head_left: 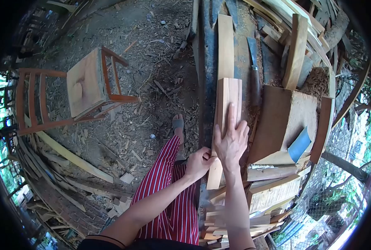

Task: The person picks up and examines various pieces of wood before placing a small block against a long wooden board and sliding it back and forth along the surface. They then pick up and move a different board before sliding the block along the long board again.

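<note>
A long pale wooden strip (225,46) lies lengthwise along the workbench (207,58). On top of it rests a shorter, thicker wooden block (231,89). My right hand (232,143) grips this block from above, its index finger stretched along the top face and the thumb at the left side. My left hand (199,163) is closed at the bench's near edge, with thumb and fingertips against the strip's side; its curled fingers are partly hidden. Right of the strip lies a chisel (254,66) with a blue-grey blade and a dark handle.
A brown wooden box-like block (271,121) with blue sandpaper-like sheet (300,144) sits on the right. Stacked offcuts (273,196) lie near it. A wooden chair (85,85) lies on the chip-strewn ground at left, with planks (75,160) below.
</note>
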Available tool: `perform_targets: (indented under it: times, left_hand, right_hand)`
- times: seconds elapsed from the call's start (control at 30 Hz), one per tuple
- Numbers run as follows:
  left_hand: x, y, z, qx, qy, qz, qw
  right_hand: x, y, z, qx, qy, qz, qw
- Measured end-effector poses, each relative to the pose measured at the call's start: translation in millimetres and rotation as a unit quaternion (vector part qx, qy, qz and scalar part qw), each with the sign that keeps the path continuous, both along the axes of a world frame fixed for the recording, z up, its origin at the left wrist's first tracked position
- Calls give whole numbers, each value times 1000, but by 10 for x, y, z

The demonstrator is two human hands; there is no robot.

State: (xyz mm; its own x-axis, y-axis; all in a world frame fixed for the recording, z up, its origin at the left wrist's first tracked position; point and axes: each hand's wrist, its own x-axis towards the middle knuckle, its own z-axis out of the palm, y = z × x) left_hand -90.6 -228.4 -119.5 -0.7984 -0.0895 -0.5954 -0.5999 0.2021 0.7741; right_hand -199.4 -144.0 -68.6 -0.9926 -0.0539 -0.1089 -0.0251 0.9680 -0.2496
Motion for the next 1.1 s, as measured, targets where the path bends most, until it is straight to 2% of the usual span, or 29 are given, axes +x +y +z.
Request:
perform_targets:
  times: [0.13, 0.27, 0.37, 0.5, 0.57, 0.83, 1.0, 1.1]
  left_hand:
    - [-10, 43, -11, 15, 37, 39, 998]
    - [-20, 28, 48, -38, 20, 1, 999]
    - [36, 49, 21, -20, 5, 3, 1000]
    - [59, 61, 35, 12, 15, 27, 999]
    - [26, 39, 63, 10, 9, 1, 1000]
    - [53, 51, 52, 14, -5, -4, 1000]
    - [65, 65, 27, 11, 18, -10, 1000]
    - [75, 74, -2, -5, 44, -8, 999]
  right_hand:
    - [4, 21, -17, -12, 7, 12, 1000]
    - [167, 42, 2, -8, 4, 32, 999]
    - [173, 19, 13, 31, 0, 38, 999]
    - [52, -57, -8, 26, -19, 29, 999]
    - [-82, -116, 6, 37, -17, 22, 999]
    - [-1064, -355, -117, 41, 40, 56, 997]
    - [-1956, -540, -261, 28, 88, 18, 996]
    - [-2538, -617, -291, 21, 55, -10, 998]
